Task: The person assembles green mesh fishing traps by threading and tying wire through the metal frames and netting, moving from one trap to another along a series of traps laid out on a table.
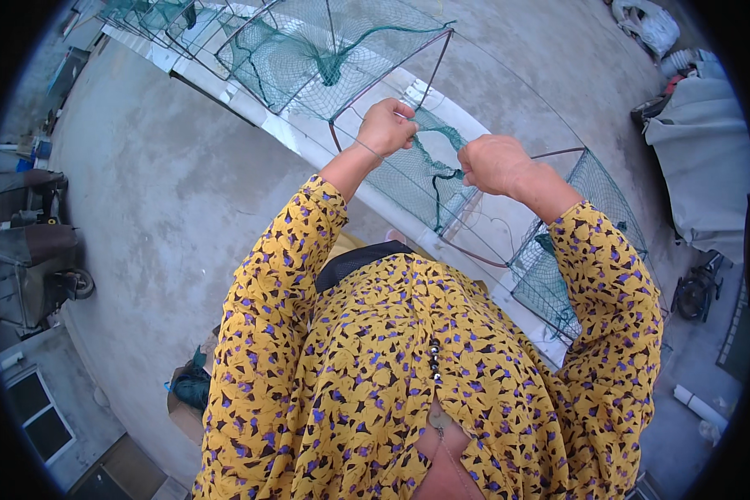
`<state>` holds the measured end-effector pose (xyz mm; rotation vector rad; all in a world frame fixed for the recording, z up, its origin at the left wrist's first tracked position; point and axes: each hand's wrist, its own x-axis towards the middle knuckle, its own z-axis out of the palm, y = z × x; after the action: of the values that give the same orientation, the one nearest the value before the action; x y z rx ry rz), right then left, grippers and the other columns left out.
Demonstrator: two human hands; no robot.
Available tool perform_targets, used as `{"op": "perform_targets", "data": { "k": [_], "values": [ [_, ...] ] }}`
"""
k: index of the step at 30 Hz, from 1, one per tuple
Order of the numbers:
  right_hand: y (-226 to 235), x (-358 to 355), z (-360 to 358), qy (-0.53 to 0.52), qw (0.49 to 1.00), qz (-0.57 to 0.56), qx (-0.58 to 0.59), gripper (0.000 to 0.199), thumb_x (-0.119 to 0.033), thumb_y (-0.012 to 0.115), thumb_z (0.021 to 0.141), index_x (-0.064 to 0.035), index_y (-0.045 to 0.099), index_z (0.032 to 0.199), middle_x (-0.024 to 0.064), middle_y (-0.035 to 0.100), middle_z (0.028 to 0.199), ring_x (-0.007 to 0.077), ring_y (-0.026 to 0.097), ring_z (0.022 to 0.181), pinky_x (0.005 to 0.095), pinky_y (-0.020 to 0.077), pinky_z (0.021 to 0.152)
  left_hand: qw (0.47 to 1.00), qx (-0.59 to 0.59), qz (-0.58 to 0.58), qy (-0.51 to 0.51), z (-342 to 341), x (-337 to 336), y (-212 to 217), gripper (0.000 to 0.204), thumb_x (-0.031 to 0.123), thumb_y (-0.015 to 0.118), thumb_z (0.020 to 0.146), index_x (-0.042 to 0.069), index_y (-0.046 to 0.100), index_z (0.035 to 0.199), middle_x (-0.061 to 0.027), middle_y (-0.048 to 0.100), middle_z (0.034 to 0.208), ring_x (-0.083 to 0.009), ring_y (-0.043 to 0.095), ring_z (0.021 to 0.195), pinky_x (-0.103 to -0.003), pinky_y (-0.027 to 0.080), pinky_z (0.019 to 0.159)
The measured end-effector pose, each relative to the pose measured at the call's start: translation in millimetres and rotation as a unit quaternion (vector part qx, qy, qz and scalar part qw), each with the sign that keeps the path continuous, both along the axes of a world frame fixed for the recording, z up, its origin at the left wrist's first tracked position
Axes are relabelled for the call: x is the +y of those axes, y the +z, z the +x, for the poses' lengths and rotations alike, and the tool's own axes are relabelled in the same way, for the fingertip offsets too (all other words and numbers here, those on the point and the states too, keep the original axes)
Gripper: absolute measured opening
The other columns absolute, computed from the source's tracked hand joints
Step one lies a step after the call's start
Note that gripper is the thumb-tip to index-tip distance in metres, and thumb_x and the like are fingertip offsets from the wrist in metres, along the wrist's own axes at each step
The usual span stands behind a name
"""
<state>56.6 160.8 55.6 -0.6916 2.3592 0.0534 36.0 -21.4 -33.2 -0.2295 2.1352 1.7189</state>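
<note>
A long green mesh trap (342, 62) with dark rod frames stretches from the upper left to the lower right. Between two of its frames, my left hand (386, 127) pinches the green netting (439, 131), with thumb and fingers together. To its right, my right hand (498, 165) is closed on the same netting, knuckles up, and its fingertips are partly hidden. Loose mesh sags below and between both hands, with a dark green cord (438, 196) along it. One more framed section (612, 187) stands just past my right wrist.
Under the trap runs a long pale board (296, 137) above the concrete floor (150, 167). A grey-covered vehicle (700, 137) is at the right, a dark vehicle (33, 237) at the left. A cardboard box (183, 417) with dark green material sits lower left.
</note>
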Motion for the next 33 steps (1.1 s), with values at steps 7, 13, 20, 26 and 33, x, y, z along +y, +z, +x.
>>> {"op": "perform_targets", "data": {
  "k": [7,13,20,26,33],
  "values": [
    [-11.6,2.2,3.5,-0.017,0.999,-0.047,0.02,0.019,-0.021,0.068,0.071,-0.0053,0.065,0.081,0.0127,0.064,0.085,0.0278,0.061,0.086,0.0376,0.0478,0.073,0.863,0.297,-0.388,-0.128,0.2,-17.1,11.7,0.012,0.006,0.059,0.067,0.003,0.059,0.079,-0.0104,0.056,0.075,-0.0251,0.057,0.066,-0.035,0.047,0.061],
    [-13.4,5.8,-1.5,-0.024,0.999,-0.039,0.008,0.018,-0.021,0.066,0.074,-0.0063,0.066,0.084,0.0128,0.064,0.086,0.0287,0.06,0.086,0.0372,0.0476,0.073,0.858,0.342,-0.379,-0.057,-7.7,-13.5,24.3,0.009,0.009,0.058,0.066,0.005,0.06,0.073,-0.0112,0.058,0.074,-0.0264,0.057,0.068,-0.034,0.045,0.062],
    [14.4,3.0,-15.0,-0.014,0.997,0.069,-0.044,0.026,-0.022,0.06,0.079,-0.0118,0.064,0.102,0.0077,0.064,0.098,0.0247,0.059,0.093,0.0341,0.0452,0.08,0.979,0.153,-0.13,0.017,-11.3,-18.4,9.6,0.004,0.002,0.06,0.072,-0.001,0.06,0.075,-0.0033,0.059,0.065,-0.0083,0.055,0.05,-0.021,0.044,0.045],
    [15.1,5.4,-13.4,0.039,0.995,0.055,-0.074,0.026,-0.02,0.059,0.079,-0.0102,0.064,0.103,0.0088,0.064,0.099,0.0256,0.059,0.092,0.0331,0.0447,0.082,0.986,0.136,-0.099,0.0,-8.5,-17.7,6.3,0.004,0.001,0.06,0.073,-0.001,0.06,0.077,-0.0037,0.06,0.068,-0.0083,0.056,0.053,-0.02,0.045,0.044],
    [11.9,8.2,-10.3,0.016,0.996,0.007,-0.082,0.024,-0.019,0.059,0.081,-0.0101,0.064,0.102,0.0099,0.064,0.096,0.0262,0.06,0.089,0.0326,0.0456,0.08,0.98,0.155,-0.125,-0.02,-9.0,-20.8,1.3,0.005,0.002,0.06,0.073,0.0,0.06,0.077,-0.0035,0.06,0.067,-0.008,0.057,0.053,-0.02,0.047,0.044]
  ]
}}
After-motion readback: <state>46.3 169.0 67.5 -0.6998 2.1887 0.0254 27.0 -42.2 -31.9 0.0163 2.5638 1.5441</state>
